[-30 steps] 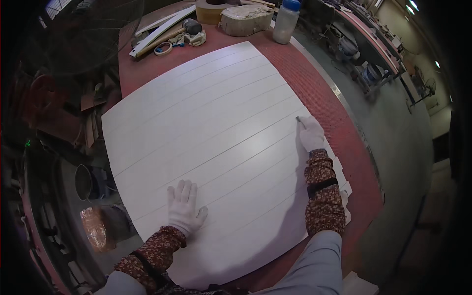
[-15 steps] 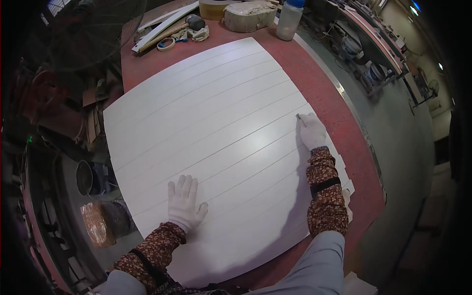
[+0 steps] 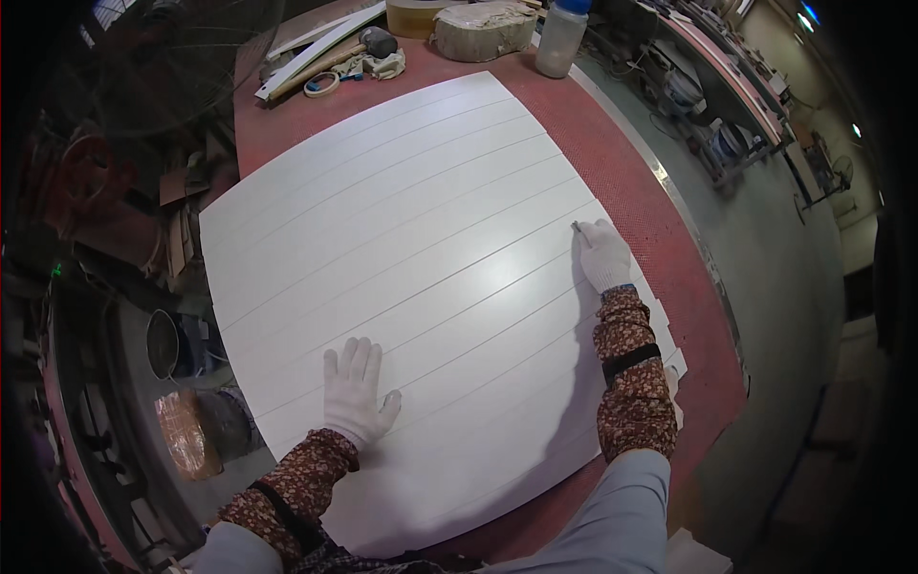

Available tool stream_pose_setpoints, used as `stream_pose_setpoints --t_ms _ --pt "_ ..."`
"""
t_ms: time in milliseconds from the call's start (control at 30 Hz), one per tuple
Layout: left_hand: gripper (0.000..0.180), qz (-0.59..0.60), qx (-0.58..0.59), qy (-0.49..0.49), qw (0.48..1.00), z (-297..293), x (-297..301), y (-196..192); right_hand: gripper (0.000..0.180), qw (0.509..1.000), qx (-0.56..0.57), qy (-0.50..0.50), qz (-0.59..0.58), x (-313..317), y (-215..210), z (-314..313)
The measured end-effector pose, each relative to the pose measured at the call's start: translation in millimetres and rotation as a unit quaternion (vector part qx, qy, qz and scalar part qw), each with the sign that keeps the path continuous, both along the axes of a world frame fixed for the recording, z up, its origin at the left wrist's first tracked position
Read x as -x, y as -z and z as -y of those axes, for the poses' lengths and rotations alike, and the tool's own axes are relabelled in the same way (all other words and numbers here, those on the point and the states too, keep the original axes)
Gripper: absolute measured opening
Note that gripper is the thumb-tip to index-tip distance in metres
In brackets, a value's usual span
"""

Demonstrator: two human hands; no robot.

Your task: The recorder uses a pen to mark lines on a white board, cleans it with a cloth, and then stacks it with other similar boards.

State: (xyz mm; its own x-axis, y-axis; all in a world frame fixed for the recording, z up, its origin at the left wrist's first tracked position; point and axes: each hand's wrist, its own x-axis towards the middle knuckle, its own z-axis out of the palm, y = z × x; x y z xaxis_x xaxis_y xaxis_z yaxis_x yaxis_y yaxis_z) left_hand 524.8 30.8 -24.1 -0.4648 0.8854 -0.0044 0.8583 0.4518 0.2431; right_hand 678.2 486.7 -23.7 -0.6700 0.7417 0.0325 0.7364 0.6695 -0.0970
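Note:
A large white panel (image 3: 411,249) with several thin parallel lines across it lies on the red table. My left hand (image 3: 356,394), in a white knit glove, rests flat on its near left part with the fingers spread. Close to the right edge of the panel, my gloved right hand (image 3: 604,253) is closed in a pinch. A small dark-tipped thing (image 3: 576,227) pokes out of its fingers at one of the lines; most of it is hidden, and its kind does not show. Patterned brown sleeves cover both my forearms.
At the table's far end lie a mallet (image 3: 379,42), white strips (image 3: 320,50), a tape roll (image 3: 322,85), a wrapped block (image 3: 485,31) and a blue-capped bottle (image 3: 560,43). The red table (image 3: 660,239) shows along the right. Buckets (image 3: 169,344) stand on the floor to the left.

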Motion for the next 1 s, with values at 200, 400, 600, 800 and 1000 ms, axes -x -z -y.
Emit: stream_pose_setpoints --t_ms 200,400,600,800,1000 --pt "0.082 0.01 0.002 0.007 1.0 -7 -4 1 0.026 0.995 -0.032 0.076 -0.05 -13 5 -18" --pt "0.083 0.006 0.005 0.004 1.0 -4 1 -1 0.021 0.986 -0.015 -0.144 -0.081 45 4 82" --pt "0.084 -0.009 -0.007 0.007 1.0 1 0 4 0.03 0.993 -0.029 0.105 -0.053 45 -13 -15" --pt "0.081 -0.004 -0.004 0.01 1.0 -1 0 7 0.028 0.995 0.002 0.001 -0.104 87 15 -11" --pt "0.083 0.001 -0.01 0.003 1.0 -1 0 2 0.034 0.976 0.065 0.199 -0.063 61 -17 -59"
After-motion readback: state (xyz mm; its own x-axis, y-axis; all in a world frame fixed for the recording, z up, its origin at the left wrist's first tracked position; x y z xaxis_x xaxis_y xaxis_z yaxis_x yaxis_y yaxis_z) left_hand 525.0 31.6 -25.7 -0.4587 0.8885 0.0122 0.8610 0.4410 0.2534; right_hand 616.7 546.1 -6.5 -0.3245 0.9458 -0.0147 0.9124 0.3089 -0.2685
